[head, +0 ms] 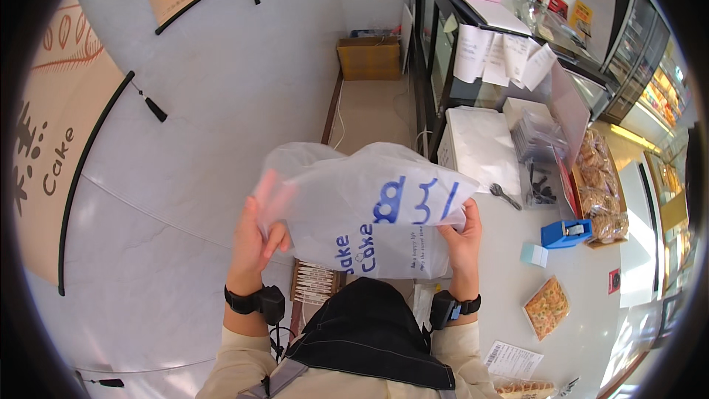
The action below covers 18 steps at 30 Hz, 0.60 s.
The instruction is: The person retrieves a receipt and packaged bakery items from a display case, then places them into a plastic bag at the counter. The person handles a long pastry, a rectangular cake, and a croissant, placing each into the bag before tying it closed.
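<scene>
A translucent white plastic bag point(332, 188) with blue printed lettering is spread between my two hands, in front of my black apron point(360, 332). My left hand point(259, 235) has hold of the bag's left side; some of its fingers show pink through the film, while others curl outside it. On the opposite side, my right hand point(462, 235) pinches the bag's edge between thumb and fingers. The film between them is puffed and creased. I cannot tell whether anything is inside it. Each wrist wears a black strap with a small device.
On the counter point(498, 293) to the right are a packaged flat bread point(547, 307), a blue tape dispenser point(566, 234), a black spoon point(505, 197), a white paper stack point(482, 144) and a printed slip point(513, 360). A tray of wrapped baked goods point(598, 188) stands beyond. A cardboard box point(369, 59) sits ahead.
</scene>
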Each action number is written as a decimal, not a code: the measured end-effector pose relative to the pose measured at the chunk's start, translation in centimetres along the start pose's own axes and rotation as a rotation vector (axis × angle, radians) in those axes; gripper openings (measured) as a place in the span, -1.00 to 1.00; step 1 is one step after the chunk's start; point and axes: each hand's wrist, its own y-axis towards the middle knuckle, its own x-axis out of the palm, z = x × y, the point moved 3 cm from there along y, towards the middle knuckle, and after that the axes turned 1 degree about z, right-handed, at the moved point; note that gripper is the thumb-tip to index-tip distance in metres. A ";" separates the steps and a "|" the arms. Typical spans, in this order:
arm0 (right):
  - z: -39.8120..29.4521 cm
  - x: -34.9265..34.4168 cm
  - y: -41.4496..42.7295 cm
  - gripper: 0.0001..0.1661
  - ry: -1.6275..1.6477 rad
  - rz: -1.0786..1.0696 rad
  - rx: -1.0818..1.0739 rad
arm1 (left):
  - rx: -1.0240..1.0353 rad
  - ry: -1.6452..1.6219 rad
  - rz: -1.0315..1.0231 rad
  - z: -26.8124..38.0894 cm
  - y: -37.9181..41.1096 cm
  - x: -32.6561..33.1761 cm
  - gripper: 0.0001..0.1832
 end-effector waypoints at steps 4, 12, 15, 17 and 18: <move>-1.2 0.3 -0.4 -0.37 0.144 -0.106 0.235 | 0.051 -0.173 0.015 1.2 -0.4 0.6 -0.30; -3.0 1.1 -1.4 -0.46 0.200 -0.155 0.200 | -0.024 -0.172 -0.250 -2.9 -1.2 -0.8 -0.28; -3.3 1.3 -1.9 -0.50 0.166 -0.184 0.068 | -0.071 -0.110 -0.262 -5.1 -1.5 -0.5 -0.31; -3.1 1.7 -2.1 -0.51 0.138 -0.187 0.083 | -0.130 -0.155 -0.210 -6.1 -2.2 1.7 -0.36; -3.0 2.1 -2.1 -0.52 0.126 -0.193 0.085 | -0.134 -0.163 -0.211 -5.9 -2.6 3.6 -0.41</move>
